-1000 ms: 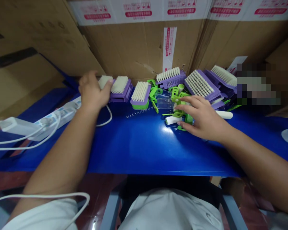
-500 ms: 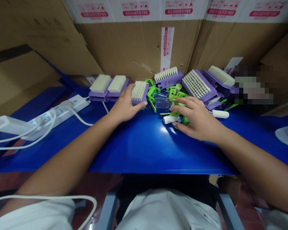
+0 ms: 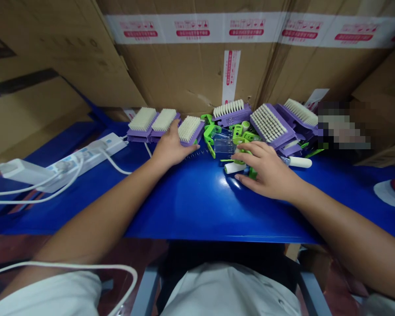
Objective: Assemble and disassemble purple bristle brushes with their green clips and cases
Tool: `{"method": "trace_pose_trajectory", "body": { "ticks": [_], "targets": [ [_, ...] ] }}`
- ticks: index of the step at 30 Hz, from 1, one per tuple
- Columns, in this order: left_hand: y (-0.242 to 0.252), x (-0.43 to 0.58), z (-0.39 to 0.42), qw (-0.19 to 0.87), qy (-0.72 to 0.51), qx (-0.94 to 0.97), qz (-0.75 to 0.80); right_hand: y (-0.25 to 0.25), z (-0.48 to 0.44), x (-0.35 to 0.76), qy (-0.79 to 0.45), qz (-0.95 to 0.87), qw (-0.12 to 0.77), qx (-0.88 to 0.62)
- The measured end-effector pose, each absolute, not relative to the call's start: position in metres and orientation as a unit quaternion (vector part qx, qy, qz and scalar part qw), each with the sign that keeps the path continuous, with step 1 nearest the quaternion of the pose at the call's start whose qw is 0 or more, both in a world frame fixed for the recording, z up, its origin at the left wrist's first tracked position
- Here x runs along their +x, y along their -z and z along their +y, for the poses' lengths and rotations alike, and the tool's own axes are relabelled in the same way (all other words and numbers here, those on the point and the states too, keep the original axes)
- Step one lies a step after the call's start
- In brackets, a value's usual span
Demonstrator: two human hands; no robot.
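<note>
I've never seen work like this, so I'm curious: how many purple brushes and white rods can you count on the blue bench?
Purple brushes: 6
White rods: 2
Total: 8, though the pile on the right may hide more

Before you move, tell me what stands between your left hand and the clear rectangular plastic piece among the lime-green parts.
Your left hand rests against a purple brush with white bristles. Beyond it, a curved lime-green plastic clip lies right beside the clear rectangular plastic piece, blocking that side.
</note>
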State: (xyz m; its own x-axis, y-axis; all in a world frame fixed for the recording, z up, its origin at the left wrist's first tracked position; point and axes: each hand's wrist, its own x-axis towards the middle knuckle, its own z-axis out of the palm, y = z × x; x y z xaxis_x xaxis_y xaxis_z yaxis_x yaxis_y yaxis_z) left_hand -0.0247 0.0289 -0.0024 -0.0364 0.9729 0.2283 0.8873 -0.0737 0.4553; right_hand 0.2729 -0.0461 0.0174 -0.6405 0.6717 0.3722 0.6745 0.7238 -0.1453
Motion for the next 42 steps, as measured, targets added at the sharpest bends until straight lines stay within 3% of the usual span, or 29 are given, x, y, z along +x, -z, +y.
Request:
{"method": "trace_pose_trajectory", "body": {
  "ticks": [9,20,24,33,42],
  "targets": [
    [0.005,-0.031,0.04,0.121,-0.306,0.614,0.717,-0.02,-0.047,0.273,-0.003,-0.908,0.2,-0.367],
    [0.006,-0.042,0.04,0.08,-0.433,0.664,0.604,-0.021,-0.046,0.276,-0.006,-0.902,0.214,-0.374],
    [0.002,-0.041,0.032,0.047,-0.432,0.715,0.548,-0.021,-0.043,0.277,-0.007,-0.898,0.236,-0.372],
    [-0.013,-0.034,0.008,0.086,-0.408,0.792,0.445,-0.019,-0.036,0.287,-0.015,-0.857,0.306,-0.415],
    [-0.011,-0.023,-0.005,0.087,-0.386,0.822,0.41,-0.018,-0.046,0.284,-0.113,-0.865,0.33,-0.361]
  ]
}}
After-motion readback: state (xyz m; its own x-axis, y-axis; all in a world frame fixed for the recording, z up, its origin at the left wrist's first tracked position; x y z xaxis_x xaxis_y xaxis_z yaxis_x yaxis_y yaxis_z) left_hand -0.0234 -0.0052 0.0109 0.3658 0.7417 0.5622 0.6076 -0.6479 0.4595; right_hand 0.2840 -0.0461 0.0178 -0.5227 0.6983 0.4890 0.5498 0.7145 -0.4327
